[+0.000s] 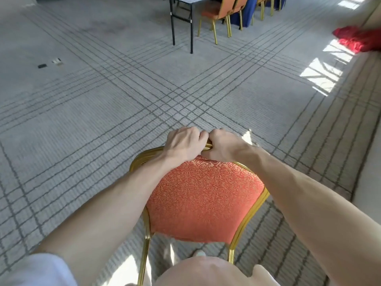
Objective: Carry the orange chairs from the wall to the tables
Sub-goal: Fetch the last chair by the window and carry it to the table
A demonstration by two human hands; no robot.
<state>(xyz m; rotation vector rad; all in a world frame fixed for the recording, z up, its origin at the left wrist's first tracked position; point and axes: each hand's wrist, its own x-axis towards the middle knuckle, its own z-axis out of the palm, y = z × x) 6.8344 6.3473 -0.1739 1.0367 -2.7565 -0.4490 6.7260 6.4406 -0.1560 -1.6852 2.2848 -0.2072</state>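
Head, hands point(183, 143) point(224, 148) grip orange chair point(204, 195), perhaps lifted

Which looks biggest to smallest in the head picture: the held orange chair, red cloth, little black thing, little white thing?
1. Orange patterned chair with gold metal frame, nearest the camera.
2. Crumpled red cloth, far off.
3. Flat black thing and small white thing: too alike to rank.

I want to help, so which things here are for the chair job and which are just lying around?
For the job: orange chair, left hand and right hand gripping its top rail, table, chairs already there.
Lying about: red cloth, small bits on carpet.
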